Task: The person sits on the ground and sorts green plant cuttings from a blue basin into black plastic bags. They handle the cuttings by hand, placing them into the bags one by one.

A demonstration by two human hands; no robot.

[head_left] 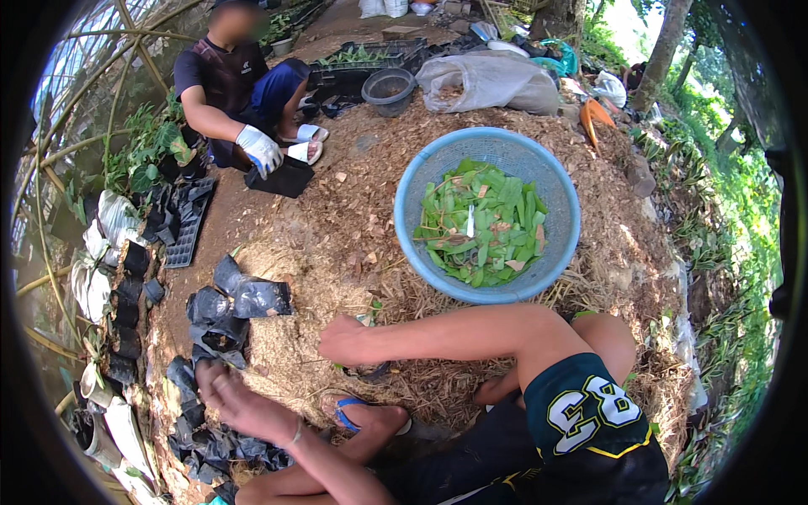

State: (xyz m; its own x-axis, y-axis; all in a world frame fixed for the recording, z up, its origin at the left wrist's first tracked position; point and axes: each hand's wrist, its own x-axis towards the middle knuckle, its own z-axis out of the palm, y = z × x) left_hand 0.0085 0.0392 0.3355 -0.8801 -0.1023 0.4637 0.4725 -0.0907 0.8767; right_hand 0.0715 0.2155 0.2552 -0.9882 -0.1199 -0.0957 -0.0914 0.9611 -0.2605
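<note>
My right hand (341, 340) is closed in a fist over the wood shavings in the middle. Whatever it may hold is hidden; a bit of green and white shows just behind it. On the left, my left hand (236, 402) is over a heap of black plastic grow bags (192, 396), its fingers smeared by motion. More black bags (257, 297), crumpled and dusty, lie on the ground just beyond it. To the right of centre, a blue basin (404, 210) holds cut green leaves (484, 223), with a slim white object (470, 220) lying on top.
Across from me at the far left, a crouching person's gloved hand (259, 151) holds a black bag (286, 177). Filled black bags (128, 311) line the left edge near a seedling tray (189, 227). A dark bucket (389, 91) and a whitish sack (497, 82) stand behind.
</note>
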